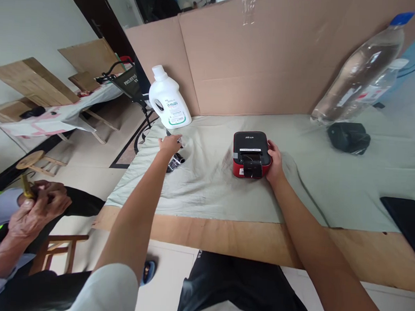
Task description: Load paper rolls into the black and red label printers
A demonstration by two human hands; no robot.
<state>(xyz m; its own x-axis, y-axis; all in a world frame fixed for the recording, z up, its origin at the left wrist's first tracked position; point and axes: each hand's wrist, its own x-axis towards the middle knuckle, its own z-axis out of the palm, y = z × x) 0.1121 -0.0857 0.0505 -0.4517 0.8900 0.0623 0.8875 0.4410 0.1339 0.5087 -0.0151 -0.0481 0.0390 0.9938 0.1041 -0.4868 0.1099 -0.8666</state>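
A small red and black label printer (252,151) sits on the cloth-covered table. A glossy black strip hangs from the printer's front slot. My right hand (275,163) is closed round the printer's right side. Farther left, my left hand (169,145) reaches over the cloth with its fingers bent together at a dark slim thing, mostly hidden by the hand. Just below that hand lies a curled glossy black strip (175,162). Behind it stands a white detergent bottle (170,100), which the hand does not touch.
A cardboard wall (253,69) closes off the table's back. At the right are a large clear bottle (363,71), a black object (348,137) and a dark flat device (407,221). Another person's hands (39,207) hold something yellowish at the left, off the table.
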